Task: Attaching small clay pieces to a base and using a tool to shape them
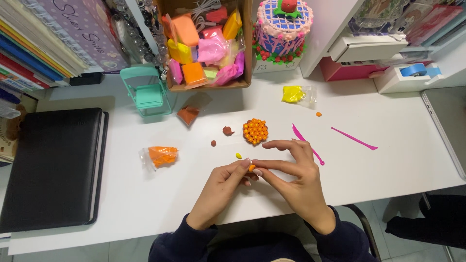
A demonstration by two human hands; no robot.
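Dark sleeves at six o'clock lead up to both hands, meeting just above the white table's (388,145) near edge. Left hand (221,187) and right hand (291,172) pinch a tiny orange clay bit (252,168) between fingertips, other fingers loosely curled, seemingly to shape it. Just at eleven o'clock lies a small yellow clay drop (238,155); at twelve sits the brown disc studded with orange balls (255,131), near enough to reach. Pink modelling tools (307,144) lie at one to two o'clock. An opened orange clay packet (162,156) rests at nine, and a cardboard box of coloured clay packets (206,46) stands well back at eleven.
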